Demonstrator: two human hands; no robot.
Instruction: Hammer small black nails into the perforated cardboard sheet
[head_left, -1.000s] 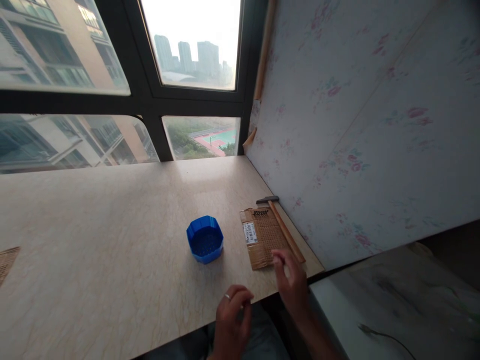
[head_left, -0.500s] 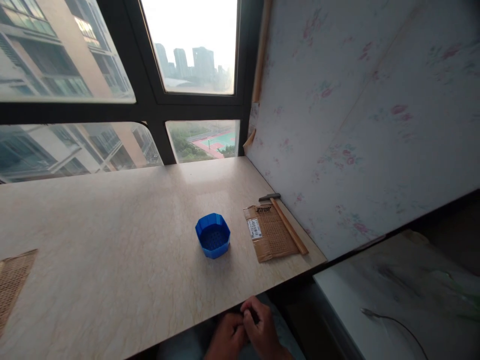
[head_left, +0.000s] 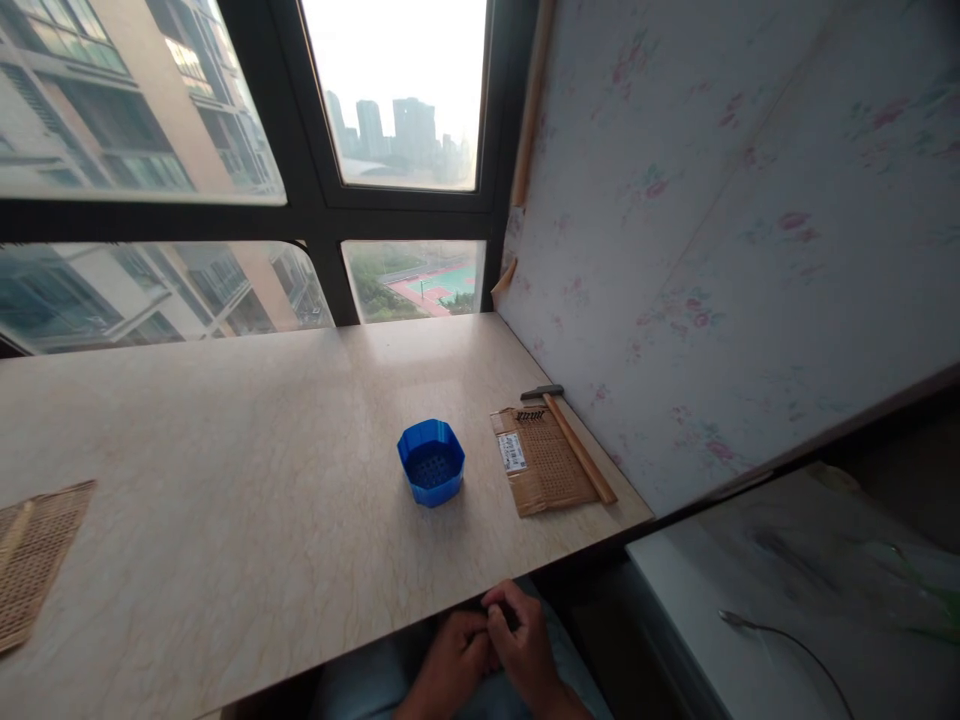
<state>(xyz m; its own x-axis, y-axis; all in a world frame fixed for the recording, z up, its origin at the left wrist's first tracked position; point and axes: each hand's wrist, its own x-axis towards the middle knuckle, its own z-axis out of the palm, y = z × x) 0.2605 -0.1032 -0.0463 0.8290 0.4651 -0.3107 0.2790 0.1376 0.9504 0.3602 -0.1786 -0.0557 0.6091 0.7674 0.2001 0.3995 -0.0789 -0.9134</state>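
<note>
**Both hands joined below the table edge; nothing clearly held**

Fingers: The left hand (head_left: 450, 665) and right hand (head_left: 525, 650) meet just below the near edge of the table (head_left: 225, 500), touching each other. The fingers (head_left: 499, 605) of both are curled inward and interlocked or pinched together. Whether a small item sits between them cannot be told; nothing shows in the grasp. Neither hand touches anything on the table.

Containers: A blue cup (head_left: 431, 462) with faceted sides stands upright on the table, well ahead of the hands. Its floor shows a pattern of dots or holes; no contents can be made out.

Other items: Just right of the cup lies a flat brown cardboard sheet (head_left: 547, 462) with a white label and a grid of small holes. A hammer (head_left: 574, 445) with a wooden handle lies along the sheet's right edge, head at the far end, close to the flowered wall. A woven mat (head_left: 34, 560) lies at the table's far left.

Pose: Both forearms rise from the bottom of the view, wrists close together over the person's lap, backs of the hands upward.
</note>
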